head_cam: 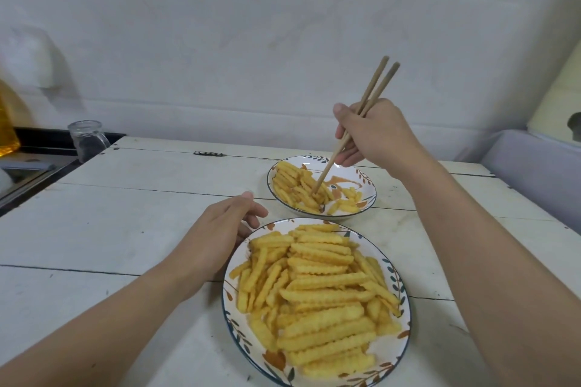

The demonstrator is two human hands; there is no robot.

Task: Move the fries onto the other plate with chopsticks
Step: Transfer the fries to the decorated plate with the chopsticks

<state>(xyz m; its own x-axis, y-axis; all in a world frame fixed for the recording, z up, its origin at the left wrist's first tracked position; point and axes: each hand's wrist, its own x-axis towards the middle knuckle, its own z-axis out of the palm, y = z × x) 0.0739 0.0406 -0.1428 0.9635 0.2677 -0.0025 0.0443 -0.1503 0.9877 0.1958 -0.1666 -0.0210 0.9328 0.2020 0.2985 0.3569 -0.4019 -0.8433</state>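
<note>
Nearest to me: the near plate (227,298), heaped with crinkle-cut fries (317,295), most of them lying crosswise in a stack. I judge this the fuller plate; which plate is source and which destination I cannot settle from this view alone.

My left hand (220,229) rests on the white plank table (110,229) against the near plate's upper left rim, fingers loosely curved, gripping nothing. I read it as a brace, so the plate does not slide while the other hand works.

Further out: the far plate (366,177), set just beyond the near one, rims close but apart. It holds a smaller batch of fries (292,187), bunched on its left half, with a few loose on the right and bare patterned ceramic between.

My right hand (374,135) hovers above the far plate's back edge, fingers wrapped around the chopsticks (355,122) at mid-length. The sticks slant down and left; the tips sit in the far pile, nearly together. Whether a fry is pinched between them I cannot tell, as the tips are lost among the fries.

Far left, off the table edge: a glass jar (86,138) and a yellow bottle (6,122), uninvolved.
</note>
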